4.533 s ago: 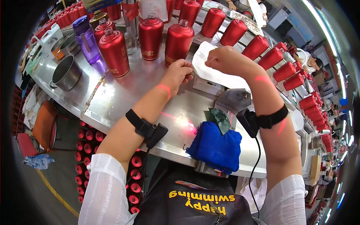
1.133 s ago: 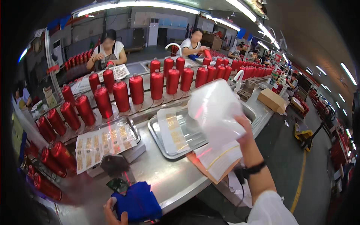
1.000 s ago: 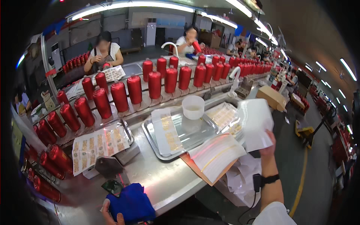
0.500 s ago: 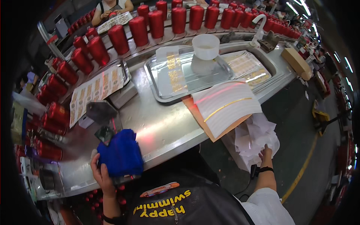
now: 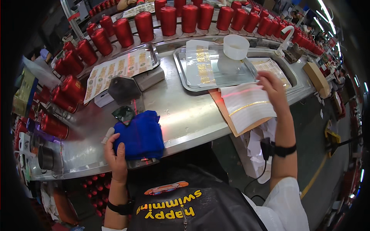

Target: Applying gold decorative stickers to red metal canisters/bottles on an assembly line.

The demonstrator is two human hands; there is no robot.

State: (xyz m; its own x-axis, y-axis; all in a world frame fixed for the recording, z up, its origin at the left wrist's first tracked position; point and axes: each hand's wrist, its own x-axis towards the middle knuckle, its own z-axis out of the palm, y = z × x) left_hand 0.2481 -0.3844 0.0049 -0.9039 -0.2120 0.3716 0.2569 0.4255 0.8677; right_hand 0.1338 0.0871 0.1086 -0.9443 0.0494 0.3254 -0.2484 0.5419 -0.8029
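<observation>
A folded blue cloth (image 5: 139,134) lies at the near edge of the metal counter. My left hand (image 5: 116,159) rests against its left side, thumb apart from the fingers, and one fingertip appears to wear a white cover. My right hand (image 5: 274,92) is raised over the far right corner of a white sheet (image 5: 246,98) that bears a single gold strip. Its fingers are loosely bent and apart, with nothing visible in them. Beneath the sheet sits an orange-brown board (image 5: 222,109). A dark, faceted block (image 5: 124,89) stands beyond the cloth, near a small dark green piece (image 5: 124,114).
A metal tray (image 5: 185,79) holds a clear sheet with gold print; a white round tub (image 5: 236,47) stands at its far edge. The sink (image 5: 295,79) is to the right. Red bottles (image 5: 144,27) line the far side. White papers (image 5: 256,148) fill a bin below the counter.
My right hand has come up from the bin of white papers to the sheet with the gold strip. My left hand stays at the blue cloth. The view has shifted.
</observation>
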